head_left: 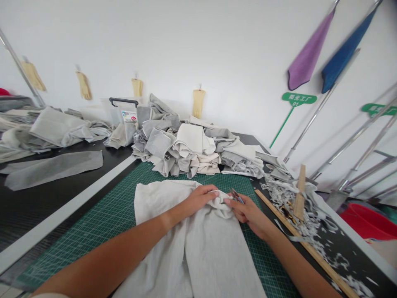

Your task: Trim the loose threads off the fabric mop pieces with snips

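A large pale grey cloth lies spread over a green cutting mat, its upper edge bunched between my hands. My left hand is closed on the bunched edge, thumb and fingers pinching the fabric. My right hand is closed around small blue-handled thread snips, whose metal tips point up and left. The thumb of that hand also touches the cloth's edge, close to my left fingertips.
Behind the mat rises a heap of folded grey cloths, with a clear plastic bin at its left. More cloths lie left. Right are a wooden strip, white fabric scraps and a red basin.
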Demonstrator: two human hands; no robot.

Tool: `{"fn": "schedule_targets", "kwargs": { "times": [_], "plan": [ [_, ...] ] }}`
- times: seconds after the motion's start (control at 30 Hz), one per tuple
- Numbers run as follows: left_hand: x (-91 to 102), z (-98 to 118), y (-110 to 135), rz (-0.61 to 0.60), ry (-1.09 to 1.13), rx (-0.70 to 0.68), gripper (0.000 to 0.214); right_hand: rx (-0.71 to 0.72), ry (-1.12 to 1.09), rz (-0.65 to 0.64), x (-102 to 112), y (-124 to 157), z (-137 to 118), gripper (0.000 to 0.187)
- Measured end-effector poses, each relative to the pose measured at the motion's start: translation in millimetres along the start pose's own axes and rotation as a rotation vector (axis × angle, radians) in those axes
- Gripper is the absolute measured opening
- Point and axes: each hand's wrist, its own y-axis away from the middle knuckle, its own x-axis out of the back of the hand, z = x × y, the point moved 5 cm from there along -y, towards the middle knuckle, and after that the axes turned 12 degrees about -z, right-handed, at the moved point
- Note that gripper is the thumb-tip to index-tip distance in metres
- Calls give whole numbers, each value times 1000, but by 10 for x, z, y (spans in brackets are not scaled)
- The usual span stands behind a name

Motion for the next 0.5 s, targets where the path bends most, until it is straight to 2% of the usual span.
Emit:
{"fn": "schedule_targets", "kwargs": {
  "times": [0.1, 0.3, 0.5],
  "plan": [
    [14, 14, -1, 10, 3, -5, 27, 4, 19, -19, 22, 4, -10, 31],
    [5, 59, 7, 17, -35, 4, 32, -33, 10, 129, 167, -16, 41, 44],
    [46, 30, 0, 89, -64, 23, 31, -20, -65, 26, 86, 15, -4, 41]
  ]
}}
